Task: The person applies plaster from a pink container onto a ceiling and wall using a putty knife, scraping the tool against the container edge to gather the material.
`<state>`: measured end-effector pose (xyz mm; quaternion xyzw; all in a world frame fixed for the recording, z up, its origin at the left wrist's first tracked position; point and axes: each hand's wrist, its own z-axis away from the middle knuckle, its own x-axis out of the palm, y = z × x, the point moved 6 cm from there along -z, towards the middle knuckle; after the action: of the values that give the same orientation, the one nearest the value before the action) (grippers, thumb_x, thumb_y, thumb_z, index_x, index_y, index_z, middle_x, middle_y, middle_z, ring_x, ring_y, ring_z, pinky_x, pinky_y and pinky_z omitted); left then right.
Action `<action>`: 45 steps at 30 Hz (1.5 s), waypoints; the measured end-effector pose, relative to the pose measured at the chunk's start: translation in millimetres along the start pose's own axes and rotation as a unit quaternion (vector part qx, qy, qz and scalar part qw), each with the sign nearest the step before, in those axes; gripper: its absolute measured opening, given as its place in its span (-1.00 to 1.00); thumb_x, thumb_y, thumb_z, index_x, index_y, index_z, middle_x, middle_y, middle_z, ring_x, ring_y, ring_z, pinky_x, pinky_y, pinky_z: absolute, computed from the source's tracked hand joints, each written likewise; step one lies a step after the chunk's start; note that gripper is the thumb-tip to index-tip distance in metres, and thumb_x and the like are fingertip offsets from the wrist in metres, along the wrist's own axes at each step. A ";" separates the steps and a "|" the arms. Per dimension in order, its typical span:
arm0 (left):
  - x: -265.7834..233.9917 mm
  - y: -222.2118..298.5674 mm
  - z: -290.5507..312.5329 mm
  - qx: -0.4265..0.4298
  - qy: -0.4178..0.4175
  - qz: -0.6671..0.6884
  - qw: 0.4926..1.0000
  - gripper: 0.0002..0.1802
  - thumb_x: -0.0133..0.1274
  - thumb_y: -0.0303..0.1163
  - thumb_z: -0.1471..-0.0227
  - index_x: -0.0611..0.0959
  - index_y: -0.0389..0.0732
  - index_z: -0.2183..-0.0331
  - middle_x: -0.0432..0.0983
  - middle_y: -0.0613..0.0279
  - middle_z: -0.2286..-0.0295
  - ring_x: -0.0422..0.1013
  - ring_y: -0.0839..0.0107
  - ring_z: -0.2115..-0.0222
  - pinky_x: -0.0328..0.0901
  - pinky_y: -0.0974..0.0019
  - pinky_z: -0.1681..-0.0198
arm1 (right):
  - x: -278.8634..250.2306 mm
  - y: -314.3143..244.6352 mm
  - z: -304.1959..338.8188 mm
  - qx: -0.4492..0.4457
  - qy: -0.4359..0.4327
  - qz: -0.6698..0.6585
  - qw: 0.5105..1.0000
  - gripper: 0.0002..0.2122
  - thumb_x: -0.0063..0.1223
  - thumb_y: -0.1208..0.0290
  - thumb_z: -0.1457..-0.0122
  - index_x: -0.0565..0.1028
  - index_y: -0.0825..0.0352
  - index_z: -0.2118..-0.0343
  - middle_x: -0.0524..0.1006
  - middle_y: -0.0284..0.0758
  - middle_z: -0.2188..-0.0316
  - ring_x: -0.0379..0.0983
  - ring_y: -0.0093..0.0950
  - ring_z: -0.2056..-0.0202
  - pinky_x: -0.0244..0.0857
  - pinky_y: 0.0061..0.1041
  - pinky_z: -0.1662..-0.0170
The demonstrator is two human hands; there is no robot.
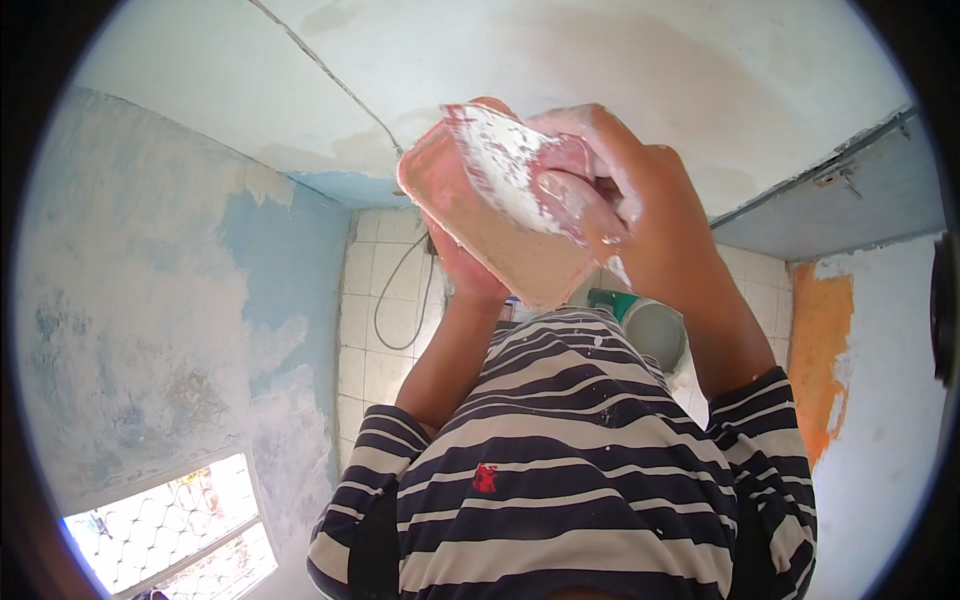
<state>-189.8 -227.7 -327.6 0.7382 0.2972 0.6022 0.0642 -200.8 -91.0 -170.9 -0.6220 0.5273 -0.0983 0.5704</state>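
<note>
My left hand (462, 262) holds a shallow pink tray (500, 240) with rounded corners from its left side and underneath. Whitish smears line the tray's rim. My right hand (610, 185), its fingers coated in white paste, is closed around a pink, flat putty scraper (565, 160). Thick white putty (495, 160) covers much of the scraper's blade, which lies over the tray's upper right part. Whether the blade touches the tray I cannot tell. Part of my left fingers is hidden behind the tray.
Patchy blue and white walls (180, 290) stand at left, with a grilled window (170, 525) low down. Below me are a tiled floor (370, 275), a looped cable (378, 315) and a green-and-white bucket (655, 330). An orange patch (820, 350) marks the right wall, near a metal door (850, 190).
</note>
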 end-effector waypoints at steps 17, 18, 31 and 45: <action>-1.1 -0.8 -2.4 0.048 0.029 -0.105 0.993 -0.38 -0.32 0.15 -0.29 0.31 -0.05 -0.17 0.36 0.25 -0.04 0.34 0.28 -0.05 0.31 0.12 -0.07 | -5.6 9.7 4.7 -0.026 0.065 0.073 0.995 -0.69 0.04 0.59 -0.16 0.43 0.37 0.00 0.61 -0.05 0.35 0.61 -0.22 0.32 0.40 -0.44 0.26; -0.1 -2.6 -1.1 0.046 0.028 -0.104 0.993 -0.38 -0.32 0.15 -0.29 0.31 -0.05 -0.17 0.36 0.25 -0.04 0.34 0.28 -0.05 0.31 0.12 -0.07 | -6.7 11.5 5.1 -0.025 0.067 0.074 0.995 -0.69 0.04 0.59 -0.16 0.43 0.37 0.00 0.61 -0.05 0.35 0.61 -0.22 0.32 0.40 -0.44 0.26; -6.4 -9.4 -5.0 0.005 0.054 -0.047 0.997 -0.38 -0.31 0.15 -0.27 0.37 -0.11 -0.09 0.40 0.25 0.03 0.39 0.36 0.04 0.34 0.19 0.00 | -5.5 20.0 5.9 0.064 -0.063 0.051 0.995 -0.68 0.02 0.60 -0.13 0.42 0.35 0.02 0.60 -0.04 0.36 0.58 -0.13 0.30 0.39 -0.39 0.20; -46.5 5.2 13.0 0.072 0.054 -0.136 0.987 -0.36 -0.39 0.15 -0.29 0.30 -0.11 -0.16 0.35 0.18 -0.02 0.36 0.25 -0.02 0.34 0.13 -0.03 | 50.2 37.1 22.5 0.060 -0.031 0.022 0.997 -0.56 -0.03 0.52 -0.22 0.22 0.34 -0.16 0.55 0.06 0.19 0.51 0.08 0.14 0.38 -0.19 0.09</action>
<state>-180.4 -252.5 -368.3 0.6597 0.4404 0.6041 0.0765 -183.4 -108.3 -232.6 -0.5778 0.5160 -0.0977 0.6248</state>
